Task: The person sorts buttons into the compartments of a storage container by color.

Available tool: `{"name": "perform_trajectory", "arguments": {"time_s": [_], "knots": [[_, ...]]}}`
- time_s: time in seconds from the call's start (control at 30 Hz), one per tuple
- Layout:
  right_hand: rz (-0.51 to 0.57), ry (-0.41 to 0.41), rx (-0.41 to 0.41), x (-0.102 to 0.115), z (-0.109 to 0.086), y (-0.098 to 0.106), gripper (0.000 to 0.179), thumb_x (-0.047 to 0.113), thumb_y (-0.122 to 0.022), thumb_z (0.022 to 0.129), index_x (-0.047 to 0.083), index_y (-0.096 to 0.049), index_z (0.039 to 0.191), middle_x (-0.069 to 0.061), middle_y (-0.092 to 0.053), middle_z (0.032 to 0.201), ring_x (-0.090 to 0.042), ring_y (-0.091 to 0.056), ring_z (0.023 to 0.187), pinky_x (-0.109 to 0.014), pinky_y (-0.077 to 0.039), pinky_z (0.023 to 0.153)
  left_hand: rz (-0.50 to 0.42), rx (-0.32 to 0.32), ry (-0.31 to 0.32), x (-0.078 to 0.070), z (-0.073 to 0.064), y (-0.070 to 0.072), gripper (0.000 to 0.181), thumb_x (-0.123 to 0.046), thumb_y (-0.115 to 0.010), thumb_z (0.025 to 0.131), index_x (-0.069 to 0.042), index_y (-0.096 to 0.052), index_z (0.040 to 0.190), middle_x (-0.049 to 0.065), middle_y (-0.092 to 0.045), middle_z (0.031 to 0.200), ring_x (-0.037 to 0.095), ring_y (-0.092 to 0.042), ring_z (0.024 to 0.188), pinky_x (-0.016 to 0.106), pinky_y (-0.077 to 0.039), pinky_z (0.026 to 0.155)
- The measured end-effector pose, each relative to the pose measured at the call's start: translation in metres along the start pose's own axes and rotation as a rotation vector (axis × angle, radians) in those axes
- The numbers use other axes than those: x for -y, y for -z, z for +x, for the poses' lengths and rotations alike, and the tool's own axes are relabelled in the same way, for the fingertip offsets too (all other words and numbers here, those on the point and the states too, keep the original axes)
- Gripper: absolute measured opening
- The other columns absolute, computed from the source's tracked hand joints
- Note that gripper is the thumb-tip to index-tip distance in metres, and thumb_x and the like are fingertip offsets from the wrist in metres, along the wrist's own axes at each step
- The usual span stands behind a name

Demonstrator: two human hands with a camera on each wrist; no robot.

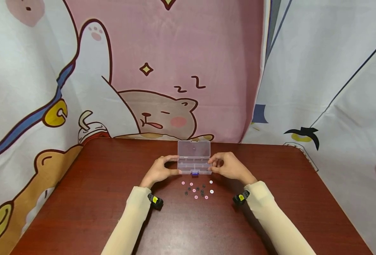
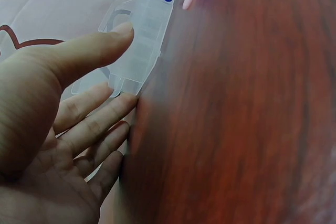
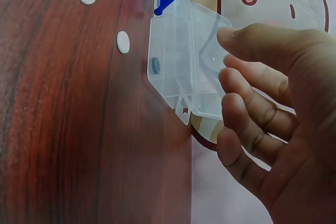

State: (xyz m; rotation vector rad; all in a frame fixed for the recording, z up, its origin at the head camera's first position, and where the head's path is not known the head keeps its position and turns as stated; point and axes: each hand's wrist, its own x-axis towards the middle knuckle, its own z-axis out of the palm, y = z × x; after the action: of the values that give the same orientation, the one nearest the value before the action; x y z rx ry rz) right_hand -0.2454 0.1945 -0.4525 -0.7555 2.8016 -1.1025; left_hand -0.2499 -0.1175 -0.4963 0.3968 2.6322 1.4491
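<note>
A clear plastic compartment box [image 1: 188,165] stands on the table with its lid [image 1: 194,148] raised at the back and a blue latch [image 1: 195,174] in front. My left hand [image 1: 158,171] holds the box's left end, thumb at the front corner and fingers by the hinge side. At the right end is my right hand [image 1: 230,167], fingers loosely bent, nothing visible between thumb and fingertips. A dark button [image 3: 156,65] shows through the box wall near that end. In front of the box lie several loose buttons: pink [image 1: 194,190], black [image 1: 186,193] and white [image 1: 211,191].
The brown wooden table [image 1: 188,226] carries the box near its back edge. Behind it hangs a pink cartoon cloth [image 1: 229,71], with a white cloth [image 1: 334,71] at the right. Each wrist wears a small black camera [image 1: 156,202].
</note>
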Motion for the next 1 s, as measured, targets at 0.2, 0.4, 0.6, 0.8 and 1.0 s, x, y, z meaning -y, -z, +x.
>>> {"name": "perform_trajectory", "arguments": {"time_s": [0.2, 0.4, 0.6, 0.8, 1.0], "knots": [[-0.020, -0.002, 0.015, 0.005, -0.006, 0.000, 0.020, 0.012, -0.084, 0.083, 0.006, -0.077, 0.100, 0.005, -0.065, 0.076, -0.009, -0.057, 0.067, -0.021, -0.046, 0.057, 0.005, -0.004, -0.001, 0.000, -0.001, 0.000, 0.061, -0.027, -0.090, 0.079, -0.020, -0.068, 0.135, -0.001, -0.070, 0.133, 0.029, -0.051, 0.135, 0.049, -0.038, 0.116], [-0.043, 0.006, 0.063, 0.007, -0.014, 0.001, 0.022, 0.018, -0.085, 0.085, 0.007, -0.076, 0.102, 0.008, -0.064, 0.076, -0.009, -0.057, 0.068, -0.021, -0.048, 0.058, 0.005, -0.001, 0.004, 0.001, -0.001, 0.000, 0.061, -0.028, -0.090, 0.079, -0.020, -0.068, 0.135, -0.001, -0.070, 0.134, 0.028, -0.051, 0.135, 0.049, -0.038, 0.116], [-0.035, 0.035, 0.095, 0.007, -0.021, -0.002, 0.021, 0.017, -0.085, 0.085, 0.007, -0.075, 0.101, 0.009, -0.064, 0.075, -0.005, -0.057, 0.067, -0.020, -0.048, 0.059, -0.003, 0.004, 0.016, 0.000, -0.001, 0.000, 0.061, -0.027, -0.090, 0.079, -0.020, -0.068, 0.135, 0.000, -0.069, 0.135, 0.028, -0.051, 0.135, 0.050, -0.038, 0.116], [-0.040, 0.052, 0.125, 0.006, -0.027, -0.007, 0.019, 0.017, -0.084, 0.086, 0.009, -0.076, 0.101, 0.009, -0.062, 0.074, -0.004, -0.054, 0.065, -0.020, -0.047, 0.058, 0.001, 0.003, 0.012, 0.001, 0.001, -0.001, 0.061, -0.027, -0.090, 0.079, -0.020, -0.068, 0.135, 0.000, -0.069, 0.135, 0.028, -0.052, 0.133, 0.049, -0.039, 0.115], [-0.044, 0.085, 0.150, 0.002, -0.034, -0.013, 0.018, 0.018, -0.084, 0.086, 0.011, -0.076, 0.102, 0.011, -0.062, 0.073, -0.003, -0.055, 0.065, -0.020, -0.047, 0.059, 0.004, -0.003, 0.008, -0.001, -0.001, 0.000, 0.060, -0.027, -0.090, 0.079, -0.018, -0.068, 0.135, 0.001, -0.069, 0.135, 0.029, -0.052, 0.132, 0.052, -0.039, 0.114]]}}
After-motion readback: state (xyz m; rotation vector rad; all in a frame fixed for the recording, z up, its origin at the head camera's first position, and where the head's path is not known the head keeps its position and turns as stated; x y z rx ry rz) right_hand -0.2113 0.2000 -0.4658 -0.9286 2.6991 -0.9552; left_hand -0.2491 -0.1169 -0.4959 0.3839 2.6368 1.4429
